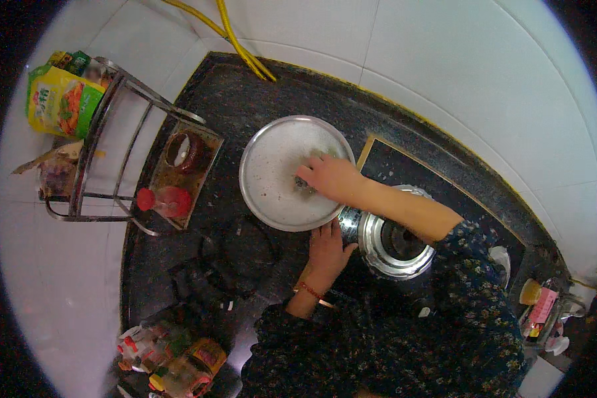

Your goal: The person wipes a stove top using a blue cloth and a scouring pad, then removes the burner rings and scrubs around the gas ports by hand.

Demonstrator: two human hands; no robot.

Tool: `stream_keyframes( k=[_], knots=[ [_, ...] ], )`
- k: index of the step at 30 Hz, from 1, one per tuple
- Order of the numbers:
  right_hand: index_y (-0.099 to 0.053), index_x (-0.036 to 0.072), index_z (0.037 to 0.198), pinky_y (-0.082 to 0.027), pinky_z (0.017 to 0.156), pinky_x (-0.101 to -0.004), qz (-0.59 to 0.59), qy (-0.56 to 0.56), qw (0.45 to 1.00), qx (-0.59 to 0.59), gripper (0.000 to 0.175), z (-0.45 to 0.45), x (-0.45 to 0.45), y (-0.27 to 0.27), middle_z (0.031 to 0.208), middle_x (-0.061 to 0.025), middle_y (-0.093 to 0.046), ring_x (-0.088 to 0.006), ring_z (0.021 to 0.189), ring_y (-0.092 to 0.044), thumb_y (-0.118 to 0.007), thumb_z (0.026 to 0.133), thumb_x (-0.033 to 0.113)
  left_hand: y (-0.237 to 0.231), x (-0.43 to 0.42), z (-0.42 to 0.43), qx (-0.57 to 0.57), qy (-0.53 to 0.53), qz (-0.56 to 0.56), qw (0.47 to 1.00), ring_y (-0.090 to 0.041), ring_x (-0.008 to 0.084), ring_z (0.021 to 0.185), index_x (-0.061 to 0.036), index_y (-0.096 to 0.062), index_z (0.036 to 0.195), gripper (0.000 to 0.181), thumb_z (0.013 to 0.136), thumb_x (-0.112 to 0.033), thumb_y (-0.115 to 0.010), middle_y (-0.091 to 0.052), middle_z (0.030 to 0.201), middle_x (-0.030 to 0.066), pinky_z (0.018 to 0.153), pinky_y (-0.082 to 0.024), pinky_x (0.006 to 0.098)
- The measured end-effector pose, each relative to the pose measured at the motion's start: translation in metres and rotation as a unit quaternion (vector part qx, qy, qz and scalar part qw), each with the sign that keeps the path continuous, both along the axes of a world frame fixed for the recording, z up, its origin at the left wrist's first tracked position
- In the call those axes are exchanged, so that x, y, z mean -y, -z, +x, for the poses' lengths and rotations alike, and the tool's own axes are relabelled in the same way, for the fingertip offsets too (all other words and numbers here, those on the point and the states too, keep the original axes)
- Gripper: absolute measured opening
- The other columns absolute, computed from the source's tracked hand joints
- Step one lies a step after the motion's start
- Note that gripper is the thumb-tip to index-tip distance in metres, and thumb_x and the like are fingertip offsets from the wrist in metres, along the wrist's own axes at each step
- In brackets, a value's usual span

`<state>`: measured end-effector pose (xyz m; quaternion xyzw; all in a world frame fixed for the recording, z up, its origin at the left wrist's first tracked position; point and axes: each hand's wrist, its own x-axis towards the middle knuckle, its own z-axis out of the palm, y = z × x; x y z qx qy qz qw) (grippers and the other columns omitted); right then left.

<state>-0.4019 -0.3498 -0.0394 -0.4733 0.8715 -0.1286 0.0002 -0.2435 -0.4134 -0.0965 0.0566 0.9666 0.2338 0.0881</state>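
Note:
A round metal lid or tray [271, 169] with a raised rim lies before me on the dark counter, its pale face dotted with brown specks. My right hand [328, 176] is over its right half, fingers curled on a blurred greyish scourer [303, 185] pressed to the surface. My left hand [327, 248], with a red bead bracelet at the wrist, reaches the near rim. Its fingertips meet the edge there and its thumb stands apart; whether it grips the rim is hidden. Just right of that hand is a gas burner with a shiny metal ring [373, 248], partly covered by my right forearm.
A metal rack [124, 144] on the left holds a yellow-green seasoning pouch [54, 102] and a red-capped jar [171, 200]. Several bottles [194, 370] stand at lower left. Yellow hoses [239, 45] hang by the tiled wall. At far right sits a container of small items [542, 313].

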Motion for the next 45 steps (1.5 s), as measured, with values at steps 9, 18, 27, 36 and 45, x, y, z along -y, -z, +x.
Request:
stream_keyframes(
  k=[9,18,27,36,45],
  knots=[
    [-0.054,0.007,0.105,-0.045,0.076,-0.0412,-0.191,0.011,0.980,0.051,0.030,-0.018,-0.027,-0.027,0.087,-0.0136,-0.053,-0.0329,0.085,-0.052,-0.058,0.076,0.012,0.003,0.003,0.001,0.033,-0.007,0.019,0.999,-0.028,0.0408,0.123,0.0116,-0.037,0.124,0.076,0.075,-0.040,-0.063,-0.034,0.132,0.0245,0.105,-0.020,0.0471],
    [-0.058,0.004,0.089,-0.047,0.071,-0.0442,-0.077,0.213,0.971,-0.082,0.023,-0.166,-0.028,0.027,0.085,-0.0146,-0.057,-0.0312,0.084,-0.056,-0.044,0.083,0.021,0.007,-0.007,0.006,0.017,-0.035,-0.010,0.999,-0.032,0.0395,0.120,0.0056,-0.035,0.129,0.078,0.073,-0.040,-0.065,-0.037,0.131,0.0208,0.102,-0.025,0.0461],
    [-0.054,0.002,0.081,-0.049,0.066,-0.0377,-0.026,0.194,0.977,-0.085,0.013,-0.157,-0.110,0.076,0.086,-0.0114,-0.051,-0.0277,0.079,-0.055,-0.048,0.079,0.013,0.007,0.002,0.004,0.029,0.016,-0.048,0.998,-0.030,0.0411,0.122,0.0040,-0.029,0.132,0.084,0.076,-0.052,-0.056,-0.033,0.131,0.0265,0.103,-0.018,0.0531],
    [-0.055,0.004,0.092,-0.048,0.074,-0.0396,0.037,0.397,0.914,-0.069,0.018,-0.050,-0.306,0.065,0.089,-0.0130,-0.055,-0.0305,0.085,-0.056,-0.047,0.084,0.018,-0.011,-0.007,-0.003,0.015,-0.002,-0.039,0.999,-0.035,0.0414,0.116,0.0088,-0.037,0.126,0.078,0.073,-0.041,-0.066,-0.042,0.123,0.0258,0.100,-0.025,0.0480],
    [-0.056,0.006,0.103,-0.045,0.079,-0.0398,-0.001,0.389,0.920,-0.040,0.024,-0.034,-0.288,0.048,0.100,-0.0140,-0.056,-0.0312,0.095,-0.053,-0.048,0.084,0.018,-0.008,-0.006,-0.001,0.029,-0.015,-0.025,0.999,-0.034,0.0411,0.115,0.0074,-0.038,0.126,0.077,0.072,-0.038,-0.068,-0.042,0.123,0.0248,0.099,-0.026,0.0469]
  ],
)
